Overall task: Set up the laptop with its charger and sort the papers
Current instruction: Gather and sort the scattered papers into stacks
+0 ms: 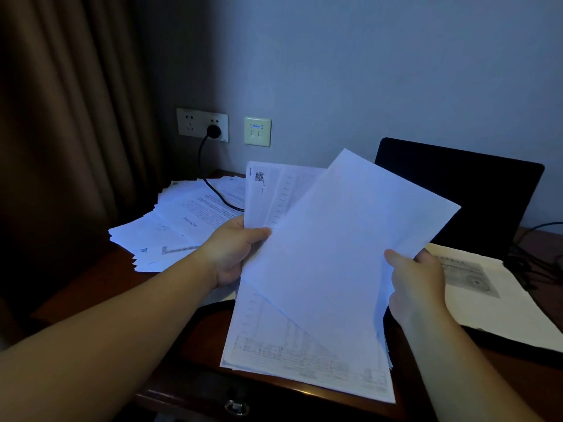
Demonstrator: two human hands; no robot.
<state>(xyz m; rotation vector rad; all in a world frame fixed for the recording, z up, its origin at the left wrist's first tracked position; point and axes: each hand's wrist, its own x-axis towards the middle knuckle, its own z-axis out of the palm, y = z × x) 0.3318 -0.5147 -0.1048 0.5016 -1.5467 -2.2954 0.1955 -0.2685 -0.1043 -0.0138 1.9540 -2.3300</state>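
Observation:
I hold a stack of white papers (304, 315) above the desk's front edge. My left hand (234, 254) grips the stack's left side, thumb on top. A blank top sheet (350, 239), tilted to the right, is pinched at its right edge by my right hand (417, 284). Behind the papers stands the open black laptop (469, 196), its screen dark and its keyboard hidden under a printed sheet (493, 296). The black charger cable (213, 190) runs from a plug (214, 130) in the wall socket down across the desk.
A loose pile of printed papers (170, 226) is spread on the left of the dark wooden desk (100, 278). Brown curtains (67, 117) hang at the left. More cables (536, 260) lie at the right by the laptop. A drawer handle (236, 408) sits below the front edge.

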